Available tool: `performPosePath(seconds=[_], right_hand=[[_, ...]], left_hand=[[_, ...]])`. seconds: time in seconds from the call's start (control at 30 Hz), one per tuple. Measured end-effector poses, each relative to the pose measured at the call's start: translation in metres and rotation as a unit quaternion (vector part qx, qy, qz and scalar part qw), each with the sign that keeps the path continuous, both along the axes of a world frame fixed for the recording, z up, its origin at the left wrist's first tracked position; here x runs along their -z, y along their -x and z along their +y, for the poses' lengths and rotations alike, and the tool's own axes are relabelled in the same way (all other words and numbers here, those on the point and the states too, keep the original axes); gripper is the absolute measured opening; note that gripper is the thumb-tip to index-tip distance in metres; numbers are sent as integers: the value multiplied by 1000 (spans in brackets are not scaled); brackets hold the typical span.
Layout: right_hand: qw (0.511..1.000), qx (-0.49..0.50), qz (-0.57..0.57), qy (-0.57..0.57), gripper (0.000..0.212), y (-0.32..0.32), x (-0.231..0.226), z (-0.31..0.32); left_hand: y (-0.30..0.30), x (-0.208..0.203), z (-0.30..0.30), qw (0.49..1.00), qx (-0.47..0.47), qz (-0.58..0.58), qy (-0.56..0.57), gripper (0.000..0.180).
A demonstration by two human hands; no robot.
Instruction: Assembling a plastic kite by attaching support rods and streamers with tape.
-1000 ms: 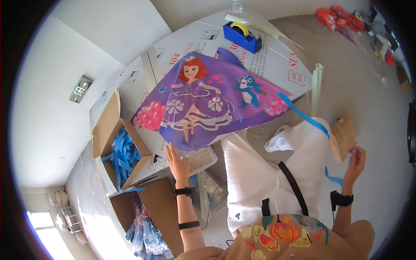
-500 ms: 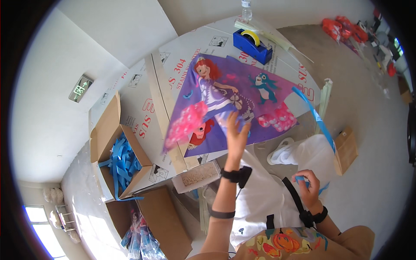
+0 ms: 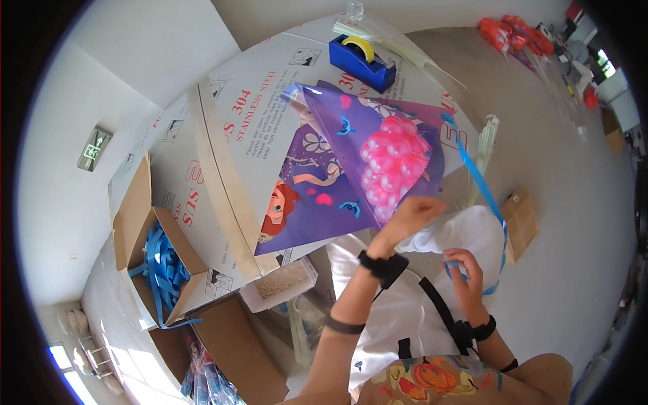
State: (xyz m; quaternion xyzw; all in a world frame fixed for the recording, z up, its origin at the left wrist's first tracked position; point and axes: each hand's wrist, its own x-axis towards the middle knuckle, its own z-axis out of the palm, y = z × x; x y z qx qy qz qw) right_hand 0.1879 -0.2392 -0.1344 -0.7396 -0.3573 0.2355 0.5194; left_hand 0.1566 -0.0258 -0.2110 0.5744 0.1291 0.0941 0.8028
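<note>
The right hand (image 3: 467, 277) is nearest the body, its fingers curled closed around a blue ribbon (image 3: 483, 183); the left hand (image 3: 412, 219) is just beyond it, at the sheet's near right edge, blurred, and I cannot tell whether its fingers grip or only brush that edge. From the right fingers the ribbon loops out to the right, then runs away past the left fingers to the sheet's far right corner; it looks joined there, though the join is too small to confirm; its near length is loose from the sheet.

The purple sheet (image 3: 351, 165) lies on the counter (image 3: 250, 189), left of and beyond the left fingers; it is folded over on itself, so the work on it seems partway, with the sheet not yet lying flat.

Left of the left fingers are a tray (image 3: 283, 295) of pale bits, at the counter's near edge, and, farther left, a box (image 3: 181, 246) heaped with blue strips (image 3: 162, 263), so plenty seem left to use; well beyond the left fingers stand the tape dispenser (image 3: 368, 73), with pale sticks (image 3: 391, 47) beside it, and a bottle (image 3: 355, 10) farthest off.
</note>
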Motion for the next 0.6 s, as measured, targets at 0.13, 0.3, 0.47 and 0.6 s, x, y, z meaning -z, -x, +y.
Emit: performPosePath(seconds=[0.13, 0.3, 0.47, 0.6], right_hand=[[998, -43, -41, -4, 16, -16, 27, 34], [994, -100, -35, 4, 22, -5, 56, 87], [987, -152, 22, 55, 19, 11, 76, 102], [986, -155, -32, 51, 30, 6, 91, 105]], left_hand=[[103, -6, -10, 943, -240, 169, -159, 18], [129, 19, 11, 856, -399, 233, -231, 32], [77, 13, 31, 850, -350, 287, -269, 41], [77, 17, 46, 867, -364, 243, -236, 41]])
